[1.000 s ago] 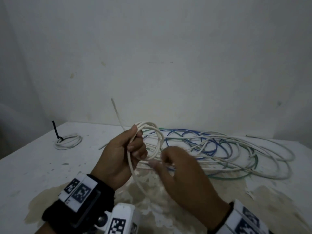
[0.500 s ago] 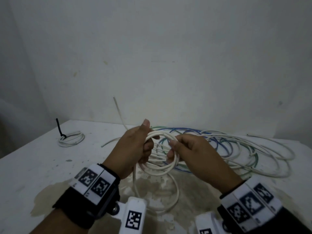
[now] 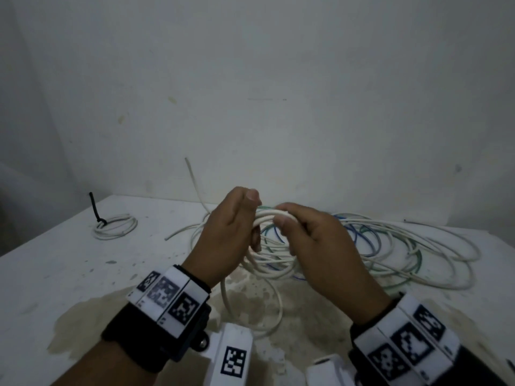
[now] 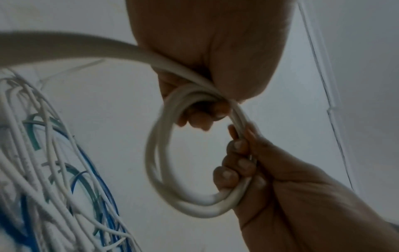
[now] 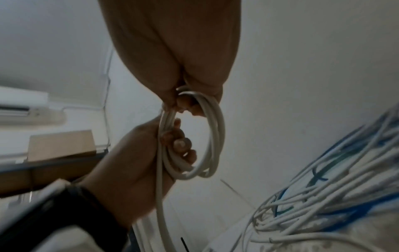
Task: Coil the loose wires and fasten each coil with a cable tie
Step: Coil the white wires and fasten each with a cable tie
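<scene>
Above the table's middle I hold a small white wire coil with both hands. My left hand grips the coil's left side, thumb on top. My right hand curls round its right side. The left wrist view shows the coil as a round loop of a few turns, with my right hand's fingers wrapped round it. In the right wrist view the coil hangs between both fists. The wire's loose tail loops down onto the table beneath my hands.
A pile of loose white, blue and green wires lies on the white table at the right. A finished white coil with a black cable tie sits at the far left. A wall stands close behind.
My right hand came up from the loose wire, laid another turn on the coil and now grips its right side. The loop has drawn in smaller between my hands.
</scene>
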A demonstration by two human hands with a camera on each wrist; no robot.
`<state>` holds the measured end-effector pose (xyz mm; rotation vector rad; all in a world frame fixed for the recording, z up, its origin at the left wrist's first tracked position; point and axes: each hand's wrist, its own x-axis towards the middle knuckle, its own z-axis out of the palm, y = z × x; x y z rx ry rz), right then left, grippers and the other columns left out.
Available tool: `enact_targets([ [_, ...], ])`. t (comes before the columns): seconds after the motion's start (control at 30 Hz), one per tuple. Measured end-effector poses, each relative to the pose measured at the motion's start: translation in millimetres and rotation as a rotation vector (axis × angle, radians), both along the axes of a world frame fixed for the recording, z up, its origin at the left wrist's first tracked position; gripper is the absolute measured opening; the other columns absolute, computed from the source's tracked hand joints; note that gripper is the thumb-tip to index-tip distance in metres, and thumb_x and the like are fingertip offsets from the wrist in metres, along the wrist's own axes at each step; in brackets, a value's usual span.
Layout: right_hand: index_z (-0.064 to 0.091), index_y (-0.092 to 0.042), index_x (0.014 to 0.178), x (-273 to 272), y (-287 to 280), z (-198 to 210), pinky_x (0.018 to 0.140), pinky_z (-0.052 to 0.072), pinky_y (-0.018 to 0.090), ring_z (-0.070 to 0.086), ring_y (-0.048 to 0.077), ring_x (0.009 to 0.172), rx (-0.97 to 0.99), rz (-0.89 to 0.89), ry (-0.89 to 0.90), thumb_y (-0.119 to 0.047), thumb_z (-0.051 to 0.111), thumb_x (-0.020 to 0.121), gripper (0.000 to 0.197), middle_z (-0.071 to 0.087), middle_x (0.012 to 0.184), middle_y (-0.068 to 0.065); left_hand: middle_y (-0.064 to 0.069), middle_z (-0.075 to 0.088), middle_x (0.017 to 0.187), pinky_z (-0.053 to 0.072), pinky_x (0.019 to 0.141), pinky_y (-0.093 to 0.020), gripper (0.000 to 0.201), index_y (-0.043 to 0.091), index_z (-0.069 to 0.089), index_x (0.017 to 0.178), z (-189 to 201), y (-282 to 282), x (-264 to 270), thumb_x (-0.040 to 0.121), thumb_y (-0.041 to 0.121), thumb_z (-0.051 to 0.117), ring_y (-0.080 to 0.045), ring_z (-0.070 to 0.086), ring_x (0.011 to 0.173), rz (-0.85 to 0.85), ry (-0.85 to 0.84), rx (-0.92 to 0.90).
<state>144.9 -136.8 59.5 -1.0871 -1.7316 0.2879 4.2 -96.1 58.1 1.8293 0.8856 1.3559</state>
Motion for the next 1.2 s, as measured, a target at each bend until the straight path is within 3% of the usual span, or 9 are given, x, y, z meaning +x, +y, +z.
enact_targets([
  [0.07,0.065,-0.02,0.084,5,0,0,0.054,0.039,0.027,0.049,0.011,0.054,-0.04,-0.021,0.07,-0.025,0.049,0.096,0.021,0.051,0.057,-0.005,-0.002,0.046,0.051,0.043,0.048,-0.027,0.037,0.001,0.052,0.095,-3,1,-1,0.101,0.031,0.032,-0.019,0.049,0.048,-0.052,-0.049,-0.07],
  [0.17,0.064,-0.024,0.08,9,1,1,0.06,0.046,0.03,0.057,0.011,0.059,-0.198,-0.028,0.088,-0.025,0.052,0.094,0.018,0.06,0.063,-0.004,0.003,0.042,0.051,0.034,0.042,-0.023,0.027,0.005,0.051,0.097,-5,5,-1,0.102,0.025,0.034,-0.013,0.038,0.043,-0.041,-0.065,-0.073],
  [0.33,0.058,-0.025,0.102,11,-3,22,0.071,0.048,0.025,0.061,0.01,0.078,-0.337,0.02,-0.263,-0.027,0.049,0.095,0.011,0.064,0.085,-0.009,0.006,0.047,0.052,0.041,0.049,-0.016,0.017,0.025,0.048,0.107,-1,8,1,0.099,0.031,0.035,-0.003,0.044,0.044,-0.031,0.275,0.195],
  [0.43,0.063,-0.013,0.087,8,-7,33,0.071,0.05,0.035,0.06,0.014,0.066,-0.448,0.108,-0.388,-0.032,0.041,0.099,0.032,0.065,0.073,-0.002,0.004,0.054,0.05,0.045,0.048,-0.023,0.02,0.037,0.042,0.109,0,6,4,0.094,0.044,0.03,-0.005,0.054,0.045,-0.011,0.293,0.279],
  [0.63,0.056,-0.006,0.069,16,-4,28,0.059,0.043,0.035,0.045,0.017,0.054,-0.587,0.162,0.066,-0.021,0.047,0.098,0.034,0.049,0.062,0.008,-0.004,0.059,0.051,0.045,0.047,-0.022,0.02,0.035,0.043,0.101,-13,2,11,0.093,0.051,0.034,-0.009,0.059,0.046,0.024,0.167,0.31],
  [0.8,0.054,-0.005,0.074,23,-2,25,0.056,0.043,0.036,0.04,0.015,0.049,-0.576,0.214,0.41,-0.013,0.042,0.099,0.028,0.043,0.062,0.008,-0.006,0.042,0.05,0.038,0.042,-0.025,0.044,0.004,0.048,0.084,-17,4,15,0.091,0.046,0.039,-0.018,0.045,0.042,-0.156,-0.172,-0.139],
  [0.93,0.058,0.005,0.092,27,-8,28,0.056,0.05,0.037,0.046,0.019,0.045,-0.828,0.473,0.67,-0.026,0.039,0.1,0.037,0.048,0.057,0.006,0.001,0.034,0.049,0.03,0.04,-0.027,0.045,0.001,0.042,0.074,-13,5,21,0.091,0.042,0.038,-0.016,0.033,0.043,-0.14,-0.121,-0.001],
  [1.03,0.056,0.001,0.086,26,-12,31,0.058,0.053,0.032,0.052,0.016,0.046,-0.912,0.581,0.769,-0.029,0.039,0.095,0.036,0.052,0.056,0.003,-0.003,0.04,0.052,0.032,0.041,-0.027,0.049,-0.004,0.043,0.077,-11,4,22,0.09,0.043,0.037,-0.016,0.037,0.045,-0.154,-0.104,0.022],
  [1.2,0.049,-0.01,0.078,49,-8,56,0.045,0.045,0.019,0.042,0.003,0.039,-0.633,0.606,1.09,-0.021,0.045,0.085,0.014,0.046,0.054,-0.007,-0.002,0.046,0.052,0.04,0.045,-0.029,0.039,0.007,0.051,0.088,-28,11,15,0.091,0.045,0.041,-0.018,0.043,0.042,-0.176,0.001,-0.172],
])
